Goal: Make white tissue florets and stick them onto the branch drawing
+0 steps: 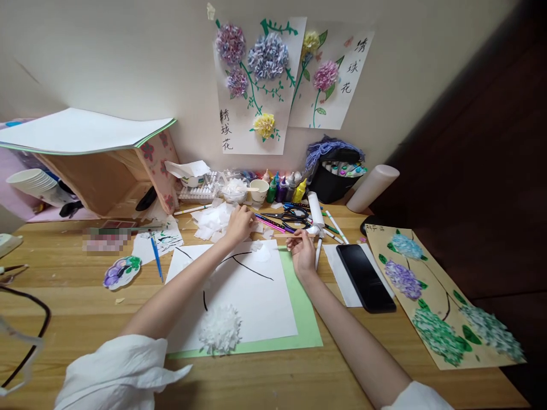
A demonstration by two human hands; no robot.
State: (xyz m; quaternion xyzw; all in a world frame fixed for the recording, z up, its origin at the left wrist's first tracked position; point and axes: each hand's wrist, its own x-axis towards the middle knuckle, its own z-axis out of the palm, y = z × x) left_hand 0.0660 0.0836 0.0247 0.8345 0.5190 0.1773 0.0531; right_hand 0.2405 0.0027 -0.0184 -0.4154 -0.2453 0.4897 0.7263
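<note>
My left hand [240, 224] reaches to the right edge of a pile of white tissue paper pieces [209, 221], its fingers curled down and the fingertips hidden. A flat wooden stick [285, 235] is pinched in my right hand [303, 253], above the top right of the drawing sheet. Below my forearms lies the white sheet [256, 307] with black branch lines, on top of green paper [310, 330]. A fluffy white tissue paper flower [221, 329] sits at its lower edge. Small tissue scraps lie at the sheet's top right.
Black scissors [294, 215], pens and a white roll [315, 209] lie behind my hands. Paint bottles [282, 189] and a paper cup [258, 191] stand by the wall. A phone [366, 278] and flower picture [431, 302] lie right; a paint palette [122, 272] and blue brushes [156, 259] left.
</note>
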